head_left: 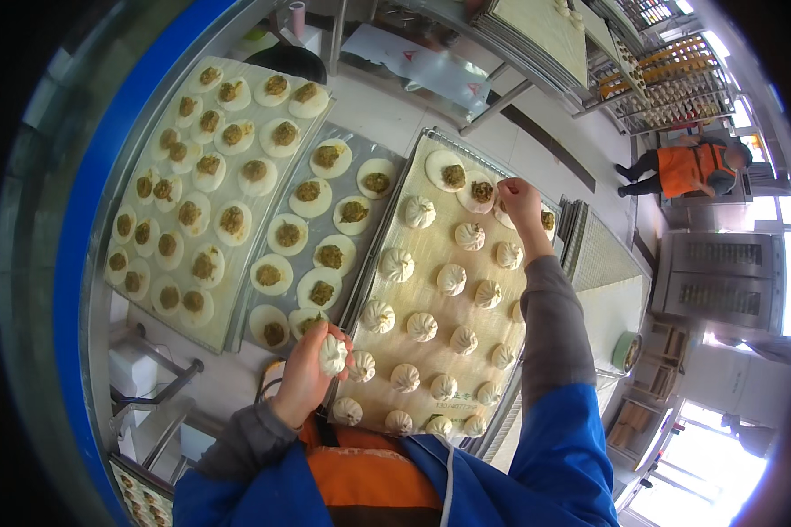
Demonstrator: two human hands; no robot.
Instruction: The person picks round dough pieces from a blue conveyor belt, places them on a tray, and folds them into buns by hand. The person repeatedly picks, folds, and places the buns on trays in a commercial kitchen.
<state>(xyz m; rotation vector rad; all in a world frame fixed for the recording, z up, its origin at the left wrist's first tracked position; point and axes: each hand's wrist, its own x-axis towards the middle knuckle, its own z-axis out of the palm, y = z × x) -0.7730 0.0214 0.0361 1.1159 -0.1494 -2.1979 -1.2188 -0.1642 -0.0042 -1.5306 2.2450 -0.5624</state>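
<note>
In my left hand rests a white pleated bun, gathered at its top and held by curled fingers near the tray's near left corner. My right hand reaches over the far end of the tray, its fingertips pinched together. Just below those fingers lies a round dough wrapper topped with brown-green filling, partly hidden by the hand. Whether the pinch holds anything is too small to tell. Rows of closed pleated buns sit on the tray. Another filled open wrapper lies left of my right hand.
Left of the tray, a grey sheet and a pale board carry many flat wrappers with filling. Stacked mesh trays stand at the right, with a green-rimmed bowl. A person in an orange apron stands farther off near racks.
</note>
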